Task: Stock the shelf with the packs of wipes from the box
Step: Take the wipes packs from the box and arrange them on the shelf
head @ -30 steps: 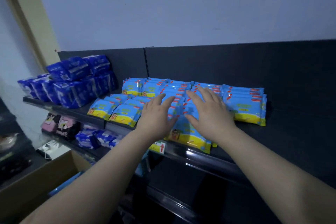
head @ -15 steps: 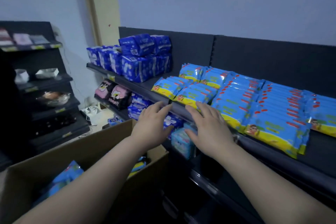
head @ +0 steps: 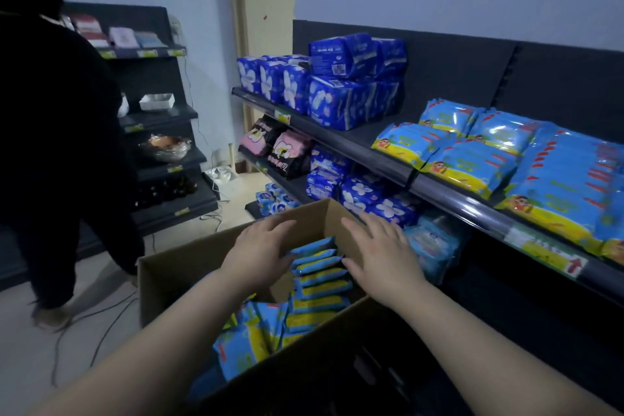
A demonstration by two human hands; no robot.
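Observation:
An open cardboard box (head: 175,275) stands on the floor in front of the shelving. Inside it, several light-blue and yellow packs of wipes (head: 319,275) stand on edge in a row, with more lying loose nearer me. My left hand (head: 261,252) and my right hand (head: 381,252) hover over that row with fingers spread, one on each side, holding nothing. More packs of the same wipes (head: 553,186) lie in overlapping rows on the dark top shelf (head: 449,196) at the right.
Dark blue packs (head: 337,84) are stacked at the shelf's left end; pink and blue packs fill the lower shelf (head: 290,155). A person in dark clothes (head: 60,145) bends at the left before another dark rack (head: 162,118). Cables (head: 101,324) trail on the floor.
Both hands have left the packs laid on the top shelf and dropped to the left, down over the box. My view has swung left and down with them.

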